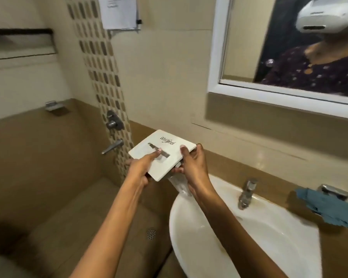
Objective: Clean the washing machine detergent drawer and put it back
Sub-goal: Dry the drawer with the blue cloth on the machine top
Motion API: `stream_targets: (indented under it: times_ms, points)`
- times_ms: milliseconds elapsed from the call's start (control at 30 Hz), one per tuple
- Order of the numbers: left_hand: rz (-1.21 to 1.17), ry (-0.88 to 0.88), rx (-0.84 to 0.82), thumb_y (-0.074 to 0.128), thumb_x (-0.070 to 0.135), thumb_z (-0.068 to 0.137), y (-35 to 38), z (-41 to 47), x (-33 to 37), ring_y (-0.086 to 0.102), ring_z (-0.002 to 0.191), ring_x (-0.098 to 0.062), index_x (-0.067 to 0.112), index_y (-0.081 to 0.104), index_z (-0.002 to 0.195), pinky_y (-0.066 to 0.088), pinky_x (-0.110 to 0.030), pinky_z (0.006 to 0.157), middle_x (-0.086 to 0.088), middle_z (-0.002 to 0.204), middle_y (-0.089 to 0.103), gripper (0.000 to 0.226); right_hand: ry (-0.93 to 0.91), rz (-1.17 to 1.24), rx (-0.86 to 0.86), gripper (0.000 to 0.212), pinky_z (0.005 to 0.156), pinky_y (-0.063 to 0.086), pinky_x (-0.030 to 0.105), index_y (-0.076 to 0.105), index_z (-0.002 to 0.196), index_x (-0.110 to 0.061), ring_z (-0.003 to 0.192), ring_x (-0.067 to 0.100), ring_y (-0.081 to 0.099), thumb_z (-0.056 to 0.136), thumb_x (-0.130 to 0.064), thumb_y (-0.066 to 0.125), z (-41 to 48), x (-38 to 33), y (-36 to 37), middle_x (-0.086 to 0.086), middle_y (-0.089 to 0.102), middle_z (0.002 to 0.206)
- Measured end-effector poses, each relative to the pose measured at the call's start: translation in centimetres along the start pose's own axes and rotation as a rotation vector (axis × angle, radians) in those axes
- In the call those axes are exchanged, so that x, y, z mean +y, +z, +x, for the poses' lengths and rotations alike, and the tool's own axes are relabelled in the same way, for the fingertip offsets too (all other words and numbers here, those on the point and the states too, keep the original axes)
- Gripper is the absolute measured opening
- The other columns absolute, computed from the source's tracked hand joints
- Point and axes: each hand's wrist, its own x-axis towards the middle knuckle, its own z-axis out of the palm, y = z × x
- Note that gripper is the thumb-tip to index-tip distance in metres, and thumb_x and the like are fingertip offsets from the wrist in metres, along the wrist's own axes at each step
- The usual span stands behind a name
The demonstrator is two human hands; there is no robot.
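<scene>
Left hand (142, 170) and right hand (192, 164) gripping detergent drawer (169, 151) edges, draining water (179, 185) over sink (189, 249) left rim; best tilting further over basin.

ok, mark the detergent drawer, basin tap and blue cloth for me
detergent drawer (167, 141): head view, front panel by the logo.
basin tap (247, 192): head view, on its chrome body.
blue cloth (327, 207): head view, middle of the crumpled fabric.

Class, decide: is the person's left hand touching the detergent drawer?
Touching. Head view shows the left hand gripping the detergent drawer, thumb pressed on its white face.
</scene>
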Motion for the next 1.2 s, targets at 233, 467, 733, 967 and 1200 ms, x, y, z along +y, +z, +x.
stream_targets:
  times_ms: [233,467,733,967,1200]
  points:
    - [-0.035,0.096,0.205,0.064,0.003,0.078,-11.4,-2.6,5.1,0.066,0.083,-0.036,-0.001,0.046,0.127,0.057,-0.044,0.05,-0.025,0.115,0.061,0.053,-0.111,-0.139,-0.472,0.011,0.055,0.058,0.032,0.043,0.101,-0.012,0.073,0.016,0.064,0.096,-0.021,0.049,-3.3,0.2,9.2,0.0,0.059,0.086]
    - [-0.055,0.171,0.384,0.049,0.014,0.093,-24.3,-11.1,9.0,0.06,0.08,-0.026,0.006,0.046,0.115,0.057,-0.041,0.06,-0.016,0.094,0.06,0.025,-0.27,-0.413,-0.598,0.027,0.062,0.047,0.028,0.062,0.072,-0.014,0.059,0.012,0.057,0.095,-0.019,0.049,-4.8,2.8,16.9,0.001,0.062,0.066]
    - [-0.204,0.285,0.555,0.045,0.01,0.091,-41.3,-22.7,9.8,0.06,0.099,-0.032,0.0,0.049,0.128,0.055,-0.046,0.083,-0.019,0.103,0.064,0.038,-0.121,-1.155,-0.798,0.032,0.069,0.043,0.031,0.055,0.082,-0.016,0.088,0.027,0.059,0.089,-0.047,0.052,-8.8,8.9,28.8,0.011,0.056,0.09]
    - [-0.209,0.355,0.694,0.05,0.006,0.088,-54.7,-32.3,10.3,0.062,0.096,-0.032,0.0,0.057,0.117,0.053,-0.048,0.086,-0.017,0.098,0.066,0.031,0.243,-0.846,-1.078,0.031,0.043,0.043,0.023,0.056,0.103,-0.003,0.053,0.015,0.049,0.095,-0.032,0.05,-20.7,13.0,40.3,0.0,0.038,0.068]
    - [0.002,0.292,0.868,0.052,0.016,0.091,-65.1,-38.6,9.0,0.069,0.073,-0.023,0.005,0.063,0.102,0.057,-0.032,0.066,-0.015,0.086,0.07,0.019,0.133,-0.892,-1.171,0.012,0.03,0.024,0.014,0.059,0.084,-0.002,0.042,0.011,0.039,0.092,-0.01,0.055,-30.5,16.7,48.9,0.004,0.043,0.056]
